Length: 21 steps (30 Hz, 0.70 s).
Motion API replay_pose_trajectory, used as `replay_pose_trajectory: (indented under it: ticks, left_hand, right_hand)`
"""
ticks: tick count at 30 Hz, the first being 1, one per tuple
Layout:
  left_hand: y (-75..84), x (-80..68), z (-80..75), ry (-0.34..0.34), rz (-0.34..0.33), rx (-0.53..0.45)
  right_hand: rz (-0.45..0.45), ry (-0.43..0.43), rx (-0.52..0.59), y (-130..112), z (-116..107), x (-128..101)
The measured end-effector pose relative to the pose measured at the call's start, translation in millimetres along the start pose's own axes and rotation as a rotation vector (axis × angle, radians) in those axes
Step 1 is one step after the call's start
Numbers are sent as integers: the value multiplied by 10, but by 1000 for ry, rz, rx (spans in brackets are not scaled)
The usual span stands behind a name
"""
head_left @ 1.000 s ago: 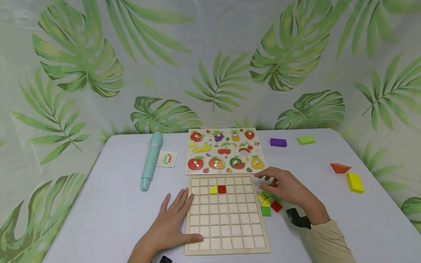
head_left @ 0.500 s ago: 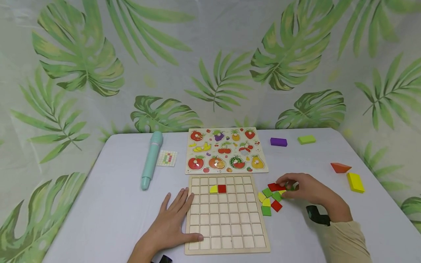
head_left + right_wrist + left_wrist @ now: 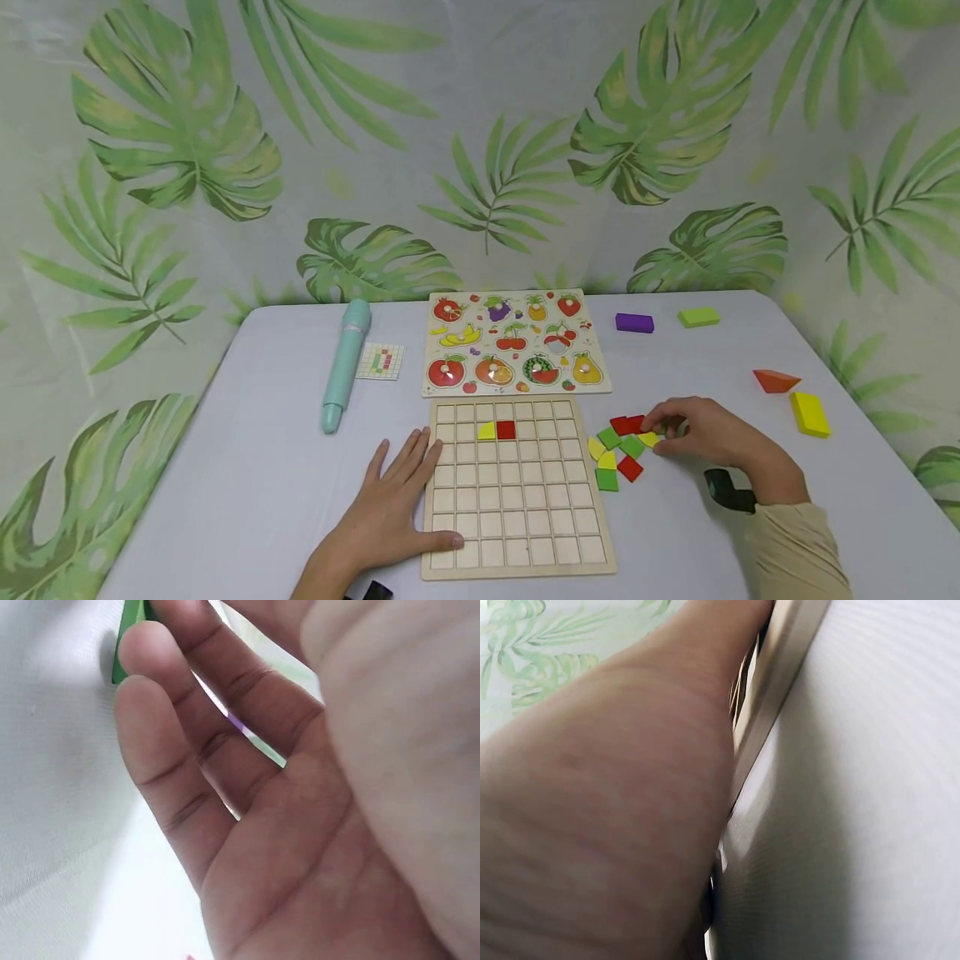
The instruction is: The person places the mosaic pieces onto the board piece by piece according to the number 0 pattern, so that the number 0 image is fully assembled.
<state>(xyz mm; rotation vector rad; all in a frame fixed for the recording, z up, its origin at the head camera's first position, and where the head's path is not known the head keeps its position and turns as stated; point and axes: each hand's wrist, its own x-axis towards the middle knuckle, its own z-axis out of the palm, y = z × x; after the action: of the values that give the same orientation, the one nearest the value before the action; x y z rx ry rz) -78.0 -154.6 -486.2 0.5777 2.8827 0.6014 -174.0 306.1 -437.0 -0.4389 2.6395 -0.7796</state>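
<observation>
My left hand point(image 3: 397, 508) lies spread on the left edge of the wooden grid board point(image 3: 517, 572), its thumb over the lower frame. A yellow tile with one cut corner point(image 3: 487, 432) and a red square tile point(image 3: 506, 430) sit side by side in the second row. Right of the board is a loose cluster of red, green and yellow tiles. My right hand point(image 3: 708, 433) reaches into its right side, index finger and thumb at either side of a yellow tile point(image 3: 647, 438). A green tile point(image 3: 129, 645) shows by its fingertips in the right wrist view; I cannot tell whether they pinch anything.
A fruit puzzle board point(image 3: 517, 333) lies behind the grid board. To its left are a mint-green microphone-shaped object point(image 3: 347, 367) and a small pattern card point(image 3: 381, 362). Purple point(image 3: 634, 322), light green point(image 3: 699, 317), orange point(image 3: 776, 381) and yellow blocks point(image 3: 810, 415) stand at the right.
My right hand has moved from the grid board's upper right corner rightward and down to the loose tiles, then slightly further right. The left hand stays in place.
</observation>
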Motion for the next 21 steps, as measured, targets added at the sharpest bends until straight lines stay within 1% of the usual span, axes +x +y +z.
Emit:
replay_pose_trajectory:
  ticks: [5,9,13,16,21]
  left_hand:
    - [-4,-2,2,-6,-3,3]
    - [-11,1,12,-11,-10,6]
    - [-18,7,25,-12,-14,6]
    - [-16,7,27,-2,-7,2]
    - [-14,9,30,4,-3,-3]
  right_hand:
    - [-11,-13,-14,6,-33,-19]
    - [19,-20,-2,22,-28,-14]
    - [68,6,-14,31,7,0]
    - [85,34,-48,32,26,7]
    - [95,47,-75,36,18,-3]
